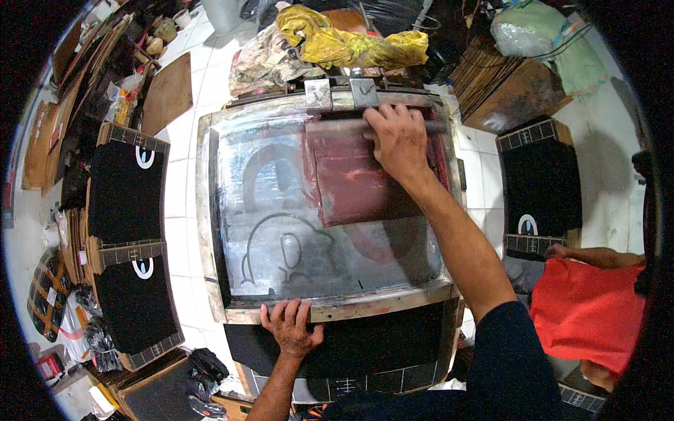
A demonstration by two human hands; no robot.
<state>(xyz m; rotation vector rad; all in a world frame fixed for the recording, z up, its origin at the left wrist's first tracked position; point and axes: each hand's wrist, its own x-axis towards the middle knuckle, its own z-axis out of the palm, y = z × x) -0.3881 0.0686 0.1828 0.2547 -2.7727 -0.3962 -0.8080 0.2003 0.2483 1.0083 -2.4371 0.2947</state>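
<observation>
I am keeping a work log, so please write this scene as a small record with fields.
Left hand: fingers of the left hand on the near rim of the screen frame
Right hand: the right hand grips a blurred bar near the far rim
Screen surface: grey, with a line drawing and a dark red patch
Beyond frame: crumpled yellow material
Right side: black panel; person in red
</observation>
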